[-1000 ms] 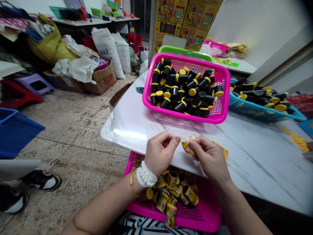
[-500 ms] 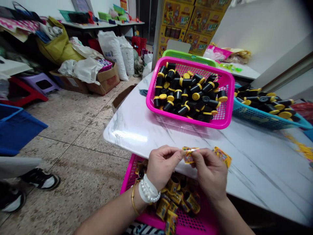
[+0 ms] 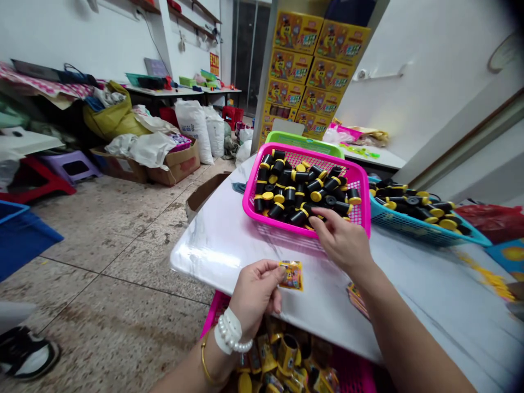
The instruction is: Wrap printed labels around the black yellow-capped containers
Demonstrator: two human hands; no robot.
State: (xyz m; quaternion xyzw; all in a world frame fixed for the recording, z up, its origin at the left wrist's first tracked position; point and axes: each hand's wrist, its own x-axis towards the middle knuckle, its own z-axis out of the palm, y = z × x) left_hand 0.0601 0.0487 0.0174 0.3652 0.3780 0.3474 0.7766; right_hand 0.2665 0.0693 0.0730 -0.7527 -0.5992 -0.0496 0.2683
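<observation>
My left hand pinches a small flat yellow printed sleeve between thumb and fingers, above the white table. At the front rim of a pink basket, my right hand reaches in with thumb and forefinger slightly apart. Its fingertips are at black canisters with yellow caps; whether they touch one is unclear. More flat printed sleeves lie on the table, partly hidden by my right forearm. Below the table edge, canisters in yellow printed sleeves fill another pink basket.
A blue basket of black canisters stands right of the pink one, with a green basket behind. Yellow printed boxes are stacked at the back. The marble-patterned table has its corner at left. A person's shoe shows lower left.
My right hand has let go of the sleeve both hands held and moved up to the pink basket. My left hand keeps the sleeve. The view has tilted up.
</observation>
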